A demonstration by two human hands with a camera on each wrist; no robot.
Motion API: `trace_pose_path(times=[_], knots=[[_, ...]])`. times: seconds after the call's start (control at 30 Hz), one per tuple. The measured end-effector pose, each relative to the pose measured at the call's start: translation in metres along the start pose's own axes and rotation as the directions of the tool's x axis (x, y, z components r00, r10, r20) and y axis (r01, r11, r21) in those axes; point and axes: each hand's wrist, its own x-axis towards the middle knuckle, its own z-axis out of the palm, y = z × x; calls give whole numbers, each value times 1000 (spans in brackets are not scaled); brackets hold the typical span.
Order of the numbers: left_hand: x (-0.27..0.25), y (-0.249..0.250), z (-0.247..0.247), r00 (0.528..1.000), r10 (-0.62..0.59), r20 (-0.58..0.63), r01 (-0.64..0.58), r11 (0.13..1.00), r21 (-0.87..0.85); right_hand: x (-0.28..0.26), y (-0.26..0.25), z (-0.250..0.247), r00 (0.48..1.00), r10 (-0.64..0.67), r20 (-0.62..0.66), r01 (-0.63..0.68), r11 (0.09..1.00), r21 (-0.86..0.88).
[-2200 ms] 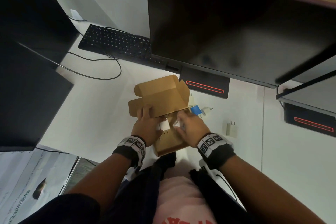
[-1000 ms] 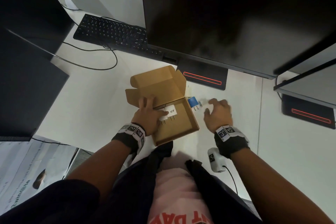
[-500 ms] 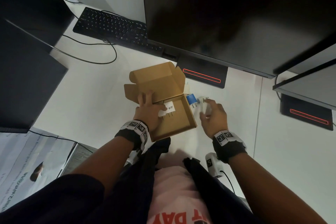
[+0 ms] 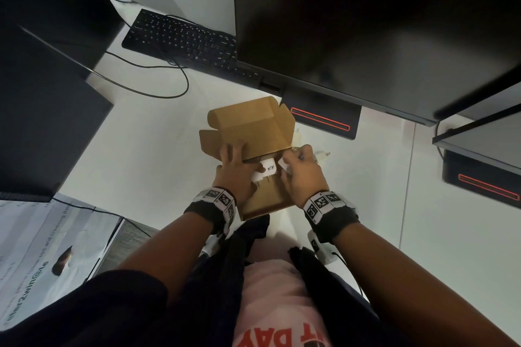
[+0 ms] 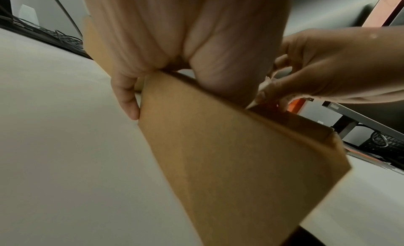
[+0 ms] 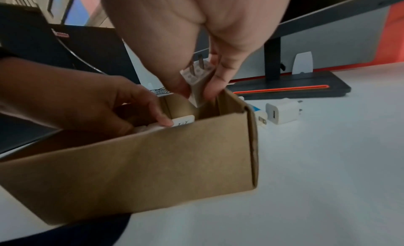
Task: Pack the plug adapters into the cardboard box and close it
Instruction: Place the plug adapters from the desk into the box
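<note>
box [image 4: 253, 132] brown | adapter [image 6: 196, 83] white | desk [image 4: 158, 155] white | keyboard [image 4: 183, 36] black

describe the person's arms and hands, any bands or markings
Bare forearms; a dark sleeve covers the left upper arm. Behind the left hand and right hand, each wrist wears a black band topped with white strips of black square tag markers.

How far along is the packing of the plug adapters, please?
Done: one labelled adapter lies in the cardboard box, which the left hand holds. In hand: the right hand pinches a white adapter at the opening. Left: a white USB adapter and a blue adapter on the desk, then the open lid.
</note>
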Motion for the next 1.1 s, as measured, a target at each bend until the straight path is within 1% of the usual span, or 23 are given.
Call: trace_pose_path(times=[0.07,0.13,0.17,0.23,0.37,0.47,0.57,0.7,0.8,0.83,0.87,0.9,0.93,0.97,1.0,1.03,1.07,1.1], knots=[[0,0,0,1000,5,-5,-5,1000,1,4,-1,1,999,44,22,-41,990,-134],[0,-1,0,1000,11,-12,-11,1000,-15,7,2,5,999,47,24,-39,967,-252],[0,-2,1,1000,12,-13,-12,1000,-26,8,3,7,999,42,18,-35,959,-282],[0,-3,1,1000,14,-15,-14,999,-43,8,8,11,999,35,2,-33,951,-309],[2,-3,2,1000,11,-5,-11,999,-53,0,24,18,999,22,48,-2,927,-376],[2,-3,4,1000,9,-17,-10,999,-53,-6,34,18,997,20,72,8,932,-363],[2,-4,5,999,18,-33,-19,998,-55,-9,36,22,996,9,90,26,922,-387],[2,-4,3,999,29,-43,-31,998,-51,-6,37,23,989,52,141,7,923,-386],[3,-5,3,998,36,-47,-39,997,-65,-2,40,18,988,29,148,26,935,-354],[4,-5,3,998,39,-50,-43,997,-71,-2,40,16,991,9,135,34,949,-313],[4,-6,3,998,43,-54,-47,996,-74,-1,40,16,996,-18,92,42,965,-259],[3,-7,3,997,50,-59,-54,996,-74,-1,40,15,999,-38,17,40,982,-184],[3,-8,3,996,59,-63,-63,995,-72,1,40,15,997,-27,-76,20,996,-87],[2,-9,3,996,68,-65,-72,995,-70,3,39,13,987,21,-161,-20,1000,8],[2,-10,4,995,76,-64,-80,995,-67,6,40,11,975,82,-207,-69,995,70],[3,-11,4,995,81,-62,-85,994,-62,9,41,9,968,137,-209,-123,989,79],[3,-11,5,995,84,-58,-87,994,-59,14,41,7,971,168,-172,-165,986,35],[4,-12,4,995,84,-50,-87,994,-61,17,42,5,977,179,-114,-185,982,-48]])
